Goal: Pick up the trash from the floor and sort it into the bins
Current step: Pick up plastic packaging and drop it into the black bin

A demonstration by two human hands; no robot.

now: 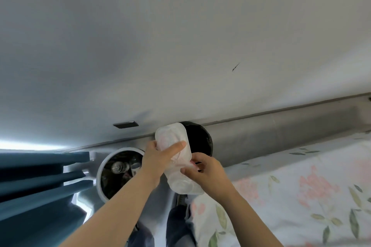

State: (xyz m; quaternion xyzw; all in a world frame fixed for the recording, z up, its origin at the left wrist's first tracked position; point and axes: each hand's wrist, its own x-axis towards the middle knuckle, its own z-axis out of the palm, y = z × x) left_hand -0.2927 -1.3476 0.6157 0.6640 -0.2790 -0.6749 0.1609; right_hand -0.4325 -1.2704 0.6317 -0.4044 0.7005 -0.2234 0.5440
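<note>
Both hands have their grip clamped on a clear plastic container (170,136), left hand (156,158) high, right hand (206,172) lower, above the white-rimmed bin (99,168) and black bin (202,136). Likely sorting: next, pick a bin and release.

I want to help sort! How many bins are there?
2: a white-rimmed bin beside the blue curtain, a black bin behind the clear container; others may be out of view.
</note>
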